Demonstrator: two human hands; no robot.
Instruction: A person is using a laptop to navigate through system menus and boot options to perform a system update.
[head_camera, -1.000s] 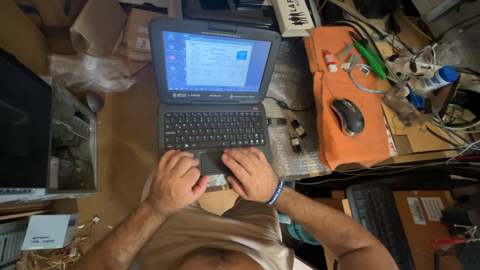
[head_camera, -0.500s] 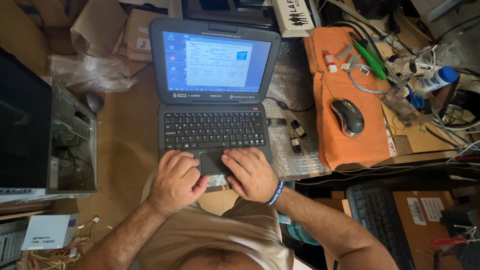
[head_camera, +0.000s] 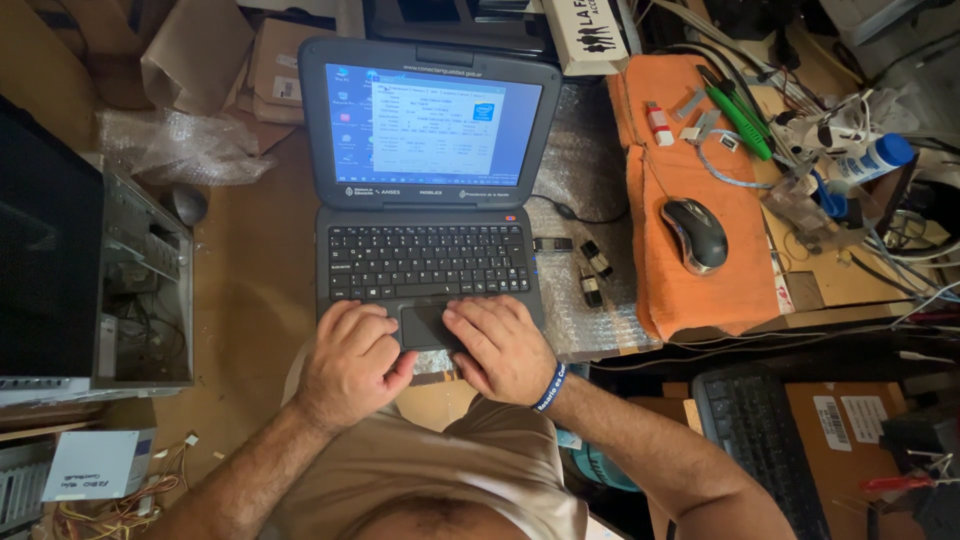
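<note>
Both hands low on the grey laptop (head_camera: 425, 205) at the surface's near edge: left hand (head_camera: 350, 362) curled loosely beside the touchpad, grip closed on nothing; right hand (head_camera: 503, 348) flat, fingers spread on the touchpad. Left, open computer case (head_camera: 140, 290) showing cables inside. Beyond, brown cardboard boxes (head_camera: 275, 65); white rectangular box (head_camera: 590, 35) far right.
</note>
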